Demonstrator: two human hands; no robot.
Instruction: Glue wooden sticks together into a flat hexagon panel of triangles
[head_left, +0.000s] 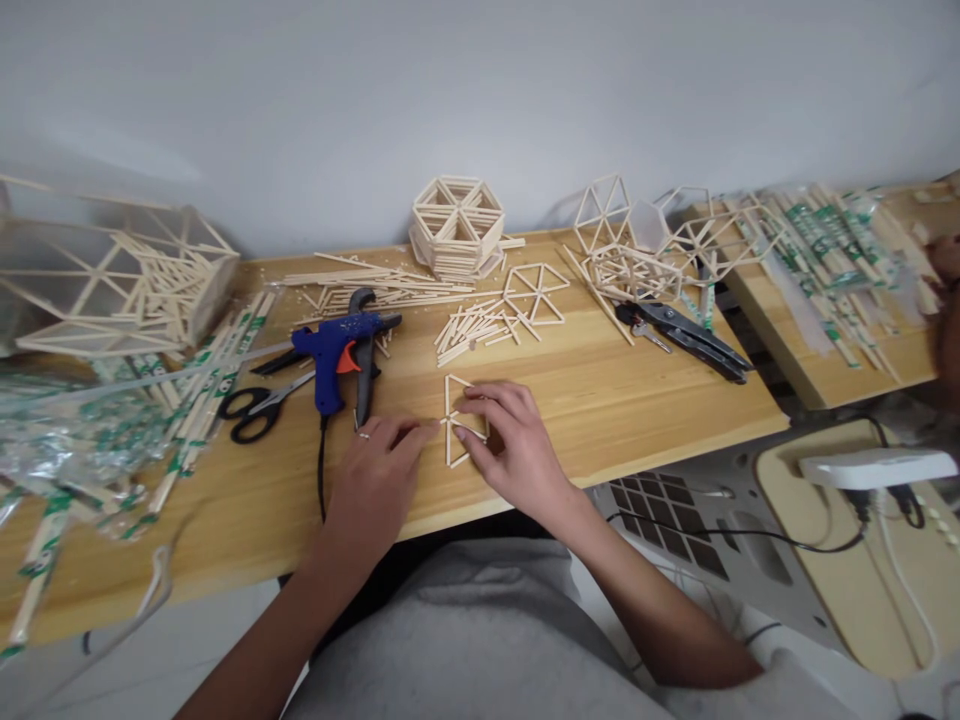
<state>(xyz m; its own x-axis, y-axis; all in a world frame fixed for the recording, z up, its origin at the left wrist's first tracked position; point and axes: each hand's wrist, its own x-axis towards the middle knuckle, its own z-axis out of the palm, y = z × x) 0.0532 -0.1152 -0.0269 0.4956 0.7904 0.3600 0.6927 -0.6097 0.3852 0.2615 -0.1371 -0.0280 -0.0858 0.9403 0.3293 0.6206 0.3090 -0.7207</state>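
Note:
A flat half-hexagon frame of short wooden sticks (448, 445) lies on the table before me, its sticks meeting at a middle joint. From the left, my left hand (379, 465) reaches that joint, with thumb and forefinger pinched together on what looks like the end of a short stick. My right hand (517, 440) curls over the frame's right side, thumb and fingers on its sticks and partly covering them. Behind the frame lie a loose pile of cut sticks (469, 330) and a flat hexagon frame (536, 295). The blue glue gun (330, 355) stands left of my hands.
Black-handled scissors (255, 410) lie beside wrapped chopsticks (210, 385). A stacked hexagonal stick structure (459, 225) is by the wall. At right are a black cutter tool (694, 340), more stick frames (637, 270) and a white power strip (877, 466). Another person's hand (946, 260) shows at the edge.

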